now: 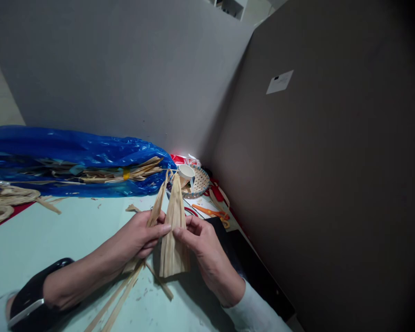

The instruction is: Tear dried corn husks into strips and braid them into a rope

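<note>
Both of my hands hold a pale tan dried husk leaf (174,249) upright above the table, its narrow tip pointing away from me and its wide end toward me. My left hand (146,237) pinches its left edge with the thumb on top, and a thinner folded husk strip (159,203) also passes through its fingers. My right hand (202,240) grips the right edge between thumb and fingers. Below my left hand, long narrow husk strips (122,293) trail toward the front edge of the view.
A blue plastic bag (65,140) with bundled husks lies along the back partition. Coiled braid (14,196) sits at far left. Beyond my hands are a woven basket (202,181), a white cup (186,172) and orange scissors (207,210). A dark partition (314,184) rises at right.
</note>
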Action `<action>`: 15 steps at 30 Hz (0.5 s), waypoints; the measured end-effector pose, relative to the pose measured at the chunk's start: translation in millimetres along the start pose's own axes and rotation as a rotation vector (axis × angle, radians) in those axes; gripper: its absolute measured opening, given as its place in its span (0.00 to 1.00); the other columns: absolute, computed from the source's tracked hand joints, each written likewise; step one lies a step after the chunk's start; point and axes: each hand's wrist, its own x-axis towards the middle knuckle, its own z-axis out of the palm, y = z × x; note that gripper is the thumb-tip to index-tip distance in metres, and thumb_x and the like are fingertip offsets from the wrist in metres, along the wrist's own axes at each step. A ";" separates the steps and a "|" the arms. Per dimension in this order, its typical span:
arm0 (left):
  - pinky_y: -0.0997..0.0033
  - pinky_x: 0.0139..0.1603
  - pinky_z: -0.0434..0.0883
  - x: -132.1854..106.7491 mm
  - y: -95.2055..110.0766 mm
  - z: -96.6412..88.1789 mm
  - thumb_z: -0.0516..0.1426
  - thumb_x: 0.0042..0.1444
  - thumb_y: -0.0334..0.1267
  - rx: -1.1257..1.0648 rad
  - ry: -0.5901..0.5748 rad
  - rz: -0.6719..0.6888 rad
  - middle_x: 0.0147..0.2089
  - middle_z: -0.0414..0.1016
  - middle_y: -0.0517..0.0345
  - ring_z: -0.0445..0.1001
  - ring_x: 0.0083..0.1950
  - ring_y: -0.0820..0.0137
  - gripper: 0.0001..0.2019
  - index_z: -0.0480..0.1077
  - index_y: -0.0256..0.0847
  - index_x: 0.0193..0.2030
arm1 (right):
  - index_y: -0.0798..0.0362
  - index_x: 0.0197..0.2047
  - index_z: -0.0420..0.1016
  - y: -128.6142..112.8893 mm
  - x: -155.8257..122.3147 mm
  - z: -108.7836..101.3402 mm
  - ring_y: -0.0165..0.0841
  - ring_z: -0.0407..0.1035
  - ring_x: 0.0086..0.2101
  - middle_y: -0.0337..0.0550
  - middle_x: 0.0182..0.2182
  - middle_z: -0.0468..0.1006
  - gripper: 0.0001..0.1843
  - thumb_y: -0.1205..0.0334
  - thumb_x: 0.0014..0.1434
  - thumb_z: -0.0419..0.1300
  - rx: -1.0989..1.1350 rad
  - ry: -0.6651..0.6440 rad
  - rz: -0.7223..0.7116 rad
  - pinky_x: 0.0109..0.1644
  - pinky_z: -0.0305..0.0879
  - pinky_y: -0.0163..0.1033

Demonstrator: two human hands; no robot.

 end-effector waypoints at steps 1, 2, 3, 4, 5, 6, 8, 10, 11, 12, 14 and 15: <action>0.82 0.13 0.41 -0.7 0.7 0.5 0.66 0.47 0.55 0.014 0.004 0.002 0.13 0.50 0.78 0.42 0.14 0.81 0.20 0.63 0.45 0.30 | 0.56 0.33 0.79 0.6 -0.4 0.4 0.32 0.70 0.31 0.38 0.28 0.78 0.20 0.53 0.41 0.77 0.005 0.005 0.000 0.39 0.65 0.35; 0.81 0.13 0.41 -1.6 1.8 1.1 0.65 0.48 0.53 0.028 0.011 0.005 0.13 0.51 0.78 0.43 0.14 0.81 0.19 0.64 0.44 0.30 | 0.56 0.33 0.78 1.2 -0.7 0.8 0.32 0.70 0.31 0.38 0.27 0.77 0.20 0.53 0.41 0.77 0.002 0.008 0.000 0.39 0.65 0.35; 0.81 0.13 0.42 -2.5 3.0 1.6 0.65 0.48 0.52 0.042 0.020 0.010 0.14 0.52 0.77 0.44 0.15 0.81 0.17 0.65 0.43 0.30 | 0.56 0.33 0.78 1.9 -0.9 1.2 0.32 0.70 0.31 0.37 0.27 0.76 0.20 0.53 0.41 0.76 -0.005 0.011 -0.003 0.39 0.65 0.36; 0.81 0.14 0.43 -3.4 4.1 2.0 0.65 0.49 0.50 0.054 0.031 0.014 0.14 0.52 0.76 0.45 0.15 0.81 0.16 0.66 0.42 0.30 | 0.56 0.33 0.78 2.6 -0.9 1.5 0.32 0.70 0.31 0.37 0.27 0.76 0.19 0.53 0.42 0.76 -0.012 0.012 -0.007 0.39 0.65 0.36; 0.81 0.14 0.44 -4.1 5.0 2.3 0.65 0.49 0.49 0.065 0.043 0.017 0.15 0.53 0.76 0.45 0.16 0.81 0.15 0.66 0.42 0.30 | 0.56 0.32 0.77 3.4 -0.9 1.8 0.32 0.70 0.31 0.37 0.27 0.75 0.19 0.53 0.43 0.76 -0.018 0.012 -0.012 0.40 0.65 0.36; 0.81 0.14 0.45 -4.4 5.4 2.3 0.65 0.48 0.48 0.075 0.052 0.017 0.15 0.53 0.75 0.46 0.16 0.81 0.15 0.67 0.42 0.29 | 0.56 0.32 0.77 4.1 -0.8 2.0 0.32 0.70 0.31 0.37 0.26 0.75 0.19 0.53 0.43 0.75 -0.022 0.013 -0.019 0.40 0.65 0.37; 0.80 0.15 0.47 -4.1 5.1 2.0 0.66 0.46 0.48 0.091 0.066 0.018 0.16 0.57 0.73 0.49 0.16 0.80 0.15 0.69 0.41 0.30 | 0.56 0.33 0.77 5.4 -0.6 2.4 0.32 0.70 0.31 0.37 0.27 0.75 0.19 0.53 0.44 0.75 -0.024 0.018 -0.031 0.41 0.65 0.37; 0.79 0.16 0.49 -3.1 4.4 1.8 0.66 0.43 0.48 0.098 0.080 0.022 0.18 0.60 0.71 0.51 0.17 0.80 0.16 0.70 0.39 0.32 | 0.56 0.34 0.77 6.2 -0.3 2.7 0.32 0.70 0.32 0.38 0.28 0.76 0.20 0.52 0.44 0.75 -0.024 0.020 -0.034 0.41 0.65 0.36; 0.79 0.16 0.49 -2.7 4.3 2.1 0.66 0.42 0.48 0.101 0.086 0.022 0.18 0.60 0.71 0.51 0.17 0.80 0.17 0.71 0.39 0.32 | 0.56 0.34 0.77 6.5 0.0 2.8 0.32 0.70 0.32 0.38 0.28 0.77 0.21 0.52 0.44 0.76 -0.025 0.020 -0.036 0.41 0.65 0.36; 0.79 0.16 0.50 -2.5 4.6 2.6 0.67 0.41 0.48 0.104 0.092 0.023 0.18 0.61 0.71 0.52 0.17 0.80 0.17 0.71 0.39 0.32 | 0.56 0.35 0.77 6.7 0.2 2.8 0.33 0.70 0.32 0.38 0.29 0.77 0.21 0.52 0.43 0.76 -0.028 0.019 -0.037 0.40 0.65 0.36; 0.79 0.16 0.51 -2.7 6.2 4.4 0.67 0.39 0.47 0.110 0.102 0.021 0.18 0.61 0.71 0.53 0.17 0.79 0.17 0.70 0.39 0.31 | 0.56 0.35 0.77 7.3 0.9 2.4 0.33 0.71 0.32 0.38 0.29 0.78 0.22 0.52 0.42 0.77 -0.033 0.013 -0.039 0.40 0.65 0.36; 0.79 0.16 0.51 -3.1 7.1 5.5 0.67 0.39 0.46 0.113 0.106 0.019 0.18 0.61 0.71 0.53 0.17 0.79 0.17 0.70 0.39 0.30 | 0.56 0.36 0.77 7.7 1.3 1.9 0.33 0.71 0.32 0.38 0.29 0.78 0.23 0.52 0.42 0.77 -0.036 0.005 -0.042 0.40 0.66 0.36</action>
